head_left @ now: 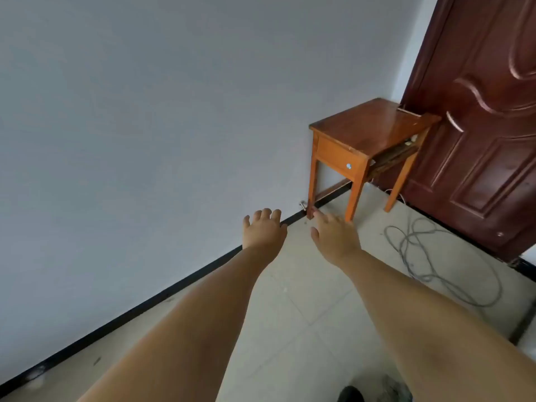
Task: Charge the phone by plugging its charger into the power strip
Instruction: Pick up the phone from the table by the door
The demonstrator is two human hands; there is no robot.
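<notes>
I have both arms stretched forward over the tiled floor (304,300). Left hand (264,230): fingers (262,213) spread and released, palm down, grasping nothing. Right hand (333,237): fingers also loose and extended, empty, index tip pointing up-frame.

Just beyond the right fingertips stands a small wooden table (368,126) against the grey wall (145,111); its near-left leg sits right at the index tip in the frame, contact not resolvable. A metal doorstop (303,205) sits at the baseboard (174,288), between the two hands' fingertips and slightly past them.

Right of the right hand, a grey cable (435,256) lies in loose loops on the floor, apart from the fingers. Behind it, a dark brown door (487,111).

Something pale shows in the table's open side shelf (406,142); I cannot tell what. Phone, charger, strip: not identifiable.
</notes>
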